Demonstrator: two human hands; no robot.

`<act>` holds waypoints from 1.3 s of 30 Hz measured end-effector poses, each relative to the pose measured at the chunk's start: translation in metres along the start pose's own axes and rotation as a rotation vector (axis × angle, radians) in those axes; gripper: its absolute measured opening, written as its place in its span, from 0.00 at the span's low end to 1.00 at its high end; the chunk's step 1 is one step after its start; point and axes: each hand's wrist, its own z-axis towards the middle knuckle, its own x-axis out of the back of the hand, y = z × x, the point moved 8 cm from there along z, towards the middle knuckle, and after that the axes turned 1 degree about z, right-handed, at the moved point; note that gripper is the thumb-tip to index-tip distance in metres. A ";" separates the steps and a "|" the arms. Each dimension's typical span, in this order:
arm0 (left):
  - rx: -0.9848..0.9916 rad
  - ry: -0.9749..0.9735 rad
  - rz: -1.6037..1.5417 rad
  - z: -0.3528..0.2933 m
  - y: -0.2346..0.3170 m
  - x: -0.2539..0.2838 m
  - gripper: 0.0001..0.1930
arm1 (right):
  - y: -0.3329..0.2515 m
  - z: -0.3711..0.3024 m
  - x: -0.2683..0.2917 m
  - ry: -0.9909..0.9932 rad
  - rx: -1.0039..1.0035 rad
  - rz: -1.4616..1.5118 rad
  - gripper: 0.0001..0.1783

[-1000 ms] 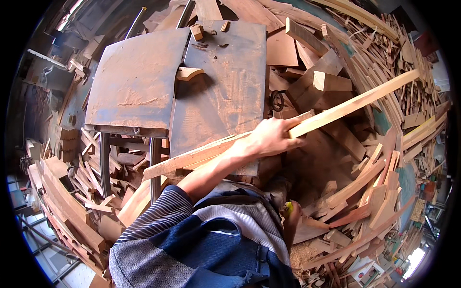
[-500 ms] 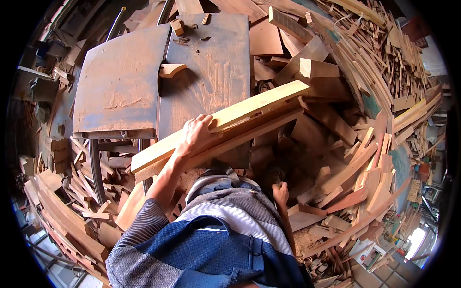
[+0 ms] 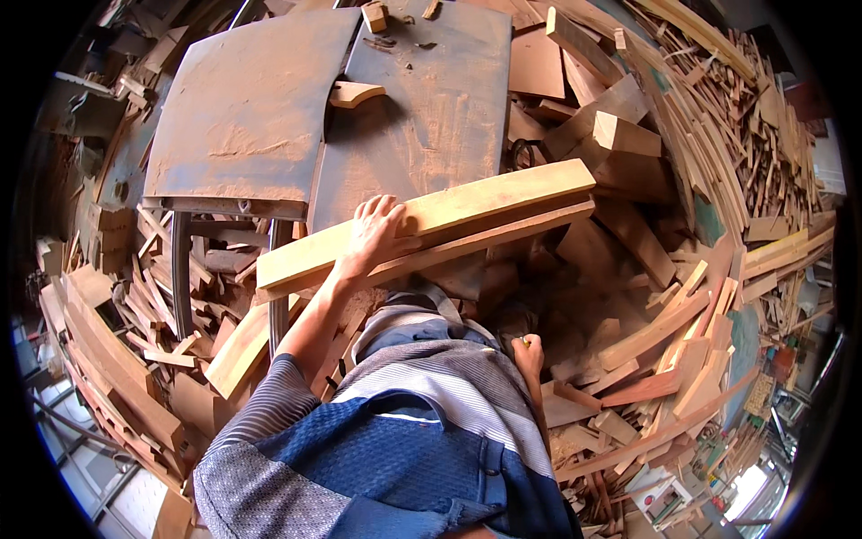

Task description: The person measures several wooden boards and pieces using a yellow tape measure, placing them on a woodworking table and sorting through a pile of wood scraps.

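Observation:
Two long pale wooden boards [image 3: 485,199] lie one against the other, slanting across the near edge of a dusty metal machine table [image 3: 431,135]. My left hand [image 3: 373,235] is over their left half, its fingers curled across the top board and its thumb along the side. The far right ends of the boards overhang the table's right side. Low on my right, my right hand [image 3: 530,352] is closed beside my body. A small dark thing with a yellowish tip seems to be in that fist, too small to name.
A small curved wood offcut [image 3: 355,93] lies at the gap between the table's two plates, and a small block [image 3: 374,16] sits farther back. Heaped offcuts [image 3: 628,238] fill the right side. More planks [image 3: 117,350] lean at the left, near the table's metal legs [image 3: 182,278].
The head view has shifted. Against the table, the boards' right ends have swung nearer to me, and the boards sit closer together. My left hand stays on them; the right remains closed.

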 end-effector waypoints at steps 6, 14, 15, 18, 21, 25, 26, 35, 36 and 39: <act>-0.090 0.118 0.002 -0.001 0.040 -0.007 0.37 | 0.004 0.001 -0.005 -0.033 -0.012 -0.002 0.26; 0.029 -0.053 0.061 0.011 0.043 -0.026 0.46 | 0.026 0.001 -0.010 -0.056 0.051 -0.021 0.25; 0.006 -0.036 0.084 0.009 0.044 -0.024 0.46 | 0.029 0.003 -0.010 -0.063 0.084 -0.038 0.26; -0.055 -0.009 0.105 0.011 0.050 -0.018 0.44 | 0.034 0.001 -0.010 -0.064 0.110 -0.053 0.27; -0.080 -0.008 0.028 0.016 0.056 -0.016 0.38 | 0.032 -0.003 -0.008 -0.021 -0.039 -0.007 0.28; -0.078 0.008 -0.007 0.009 0.054 -0.010 0.33 | 0.014 -0.001 -0.006 -0.053 -0.018 -0.061 0.27; -0.086 0.004 -0.018 0.010 0.056 -0.008 0.32 | 0.012 -0.001 -0.005 -0.048 -0.021 -0.071 0.27; -0.086 -0.068 -0.072 0.016 0.065 -0.018 0.32 | 0.011 -0.013 -0.009 0.018 -0.026 -0.025 0.27; -0.127 -0.040 -0.046 0.017 0.072 -0.016 0.32 | 0.015 -0.013 -0.008 0.023 -0.043 -0.014 0.27; -0.076 -0.057 -0.119 0.023 0.098 0.000 0.27 | 0.042 -0.008 -0.010 0.152 -0.036 0.038 0.26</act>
